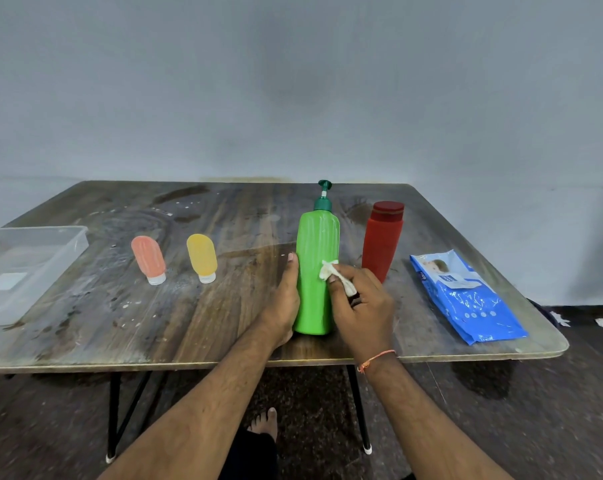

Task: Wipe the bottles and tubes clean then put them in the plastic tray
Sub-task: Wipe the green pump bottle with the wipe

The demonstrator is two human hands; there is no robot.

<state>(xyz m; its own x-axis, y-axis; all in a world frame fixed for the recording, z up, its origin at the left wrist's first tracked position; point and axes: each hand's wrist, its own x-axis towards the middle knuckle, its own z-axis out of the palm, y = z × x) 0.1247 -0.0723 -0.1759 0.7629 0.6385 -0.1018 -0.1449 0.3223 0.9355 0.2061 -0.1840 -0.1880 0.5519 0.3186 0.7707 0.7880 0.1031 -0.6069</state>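
The green pump bottle (316, 275) stood upright near the front edge of the table (85, 327), a little right of centre, and it was the piece being cleaned. The left hand (285, 299) gripped its left side, thumb lying up along the plastic, while the right hand (360, 304) pinched a crumpled white wipe (331, 271) in curled fingers and pressed it against the bottle's front face about halfway up. To do this step well, it seemed wise for the left hand to hold low and firm so the tall bottle would not tip under the push of the wipe, and to turn the bottle bit by bit so the back and the pump neck also got covered. Long strokes up and down would probably suit the ribbed body better than dabbing. The wipe looked bunched small, so opening it out would likely give a cleaner face. The red bottle (383, 237) stood just to the right and behind, close enough to be knocked by the right elbow or wrist. The orange tube (148, 259) and yellow tube (202, 257) waited cap-down further left, and the clear plastic tray (71, 237) sat at the far left edge, holding no bottle yet. The blue pack of wipes (466, 299) lay at the right.
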